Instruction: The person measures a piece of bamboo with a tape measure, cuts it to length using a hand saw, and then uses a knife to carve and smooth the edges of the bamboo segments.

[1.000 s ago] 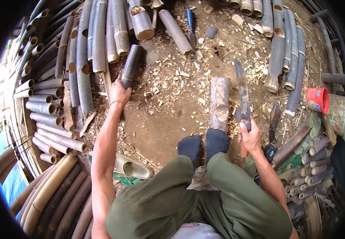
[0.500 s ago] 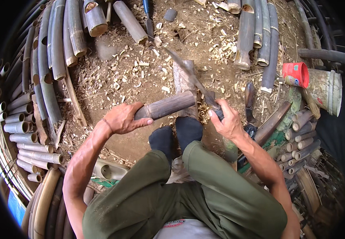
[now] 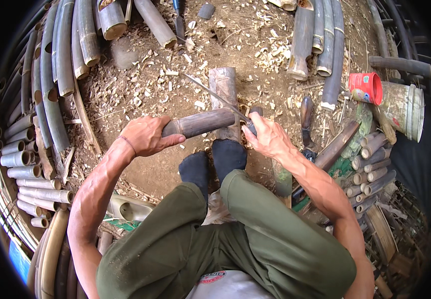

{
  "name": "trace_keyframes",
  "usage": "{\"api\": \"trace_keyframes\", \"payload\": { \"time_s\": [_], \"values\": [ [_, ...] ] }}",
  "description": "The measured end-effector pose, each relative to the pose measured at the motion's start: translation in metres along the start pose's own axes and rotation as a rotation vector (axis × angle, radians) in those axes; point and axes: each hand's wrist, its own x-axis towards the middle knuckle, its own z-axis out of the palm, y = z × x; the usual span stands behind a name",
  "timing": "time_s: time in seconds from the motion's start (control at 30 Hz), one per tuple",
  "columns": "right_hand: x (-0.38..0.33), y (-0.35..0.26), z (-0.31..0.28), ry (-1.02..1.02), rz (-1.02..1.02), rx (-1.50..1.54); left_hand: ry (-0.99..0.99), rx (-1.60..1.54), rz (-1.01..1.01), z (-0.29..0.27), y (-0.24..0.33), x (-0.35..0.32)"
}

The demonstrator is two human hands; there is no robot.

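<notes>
The left hand was wrapped shut around one end of a short, dark brown, smooth-skinned bamboo section, fingers curled over the top and thumb underneath. The round tube ran from that grip towards the right hand, lying crosswise over a rough, grey, upright-grained wooden chopping block that stretched away just beyond both hands. The right hand was clenched on the dark handle of a long, thin, dull metal blade; the steel slanted up and away to the left, its base at the far end of the bamboo, though whether the edge had bitten into the cut end could not be told. Just below the two hands sat the person's feet in black socks, with olive-green trouser legs nearer still. Pale, curled wood shavings littered the bare earth beyond the left hand. Left of that hand lay long greenish-grey bamboo poles; right of the right hand stood a red plastic cup.
</notes>
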Motion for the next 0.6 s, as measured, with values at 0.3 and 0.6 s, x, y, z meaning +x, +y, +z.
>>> {"api": "trace_keyframes", "payload": {
  "time_s": [0.3, 0.6],
  "values": [
    [-0.002, -0.005, 0.0, 0.04, 0.003, 0.114, 0.034, 0.058, -0.031, -0.002, 0.006, -0.004],
    [-0.007, -0.027, -0.004, 0.463, -0.32, 0.268, 0.149, 0.134, -0.104, 0.002, 0.026, -0.019]
  ]
}}
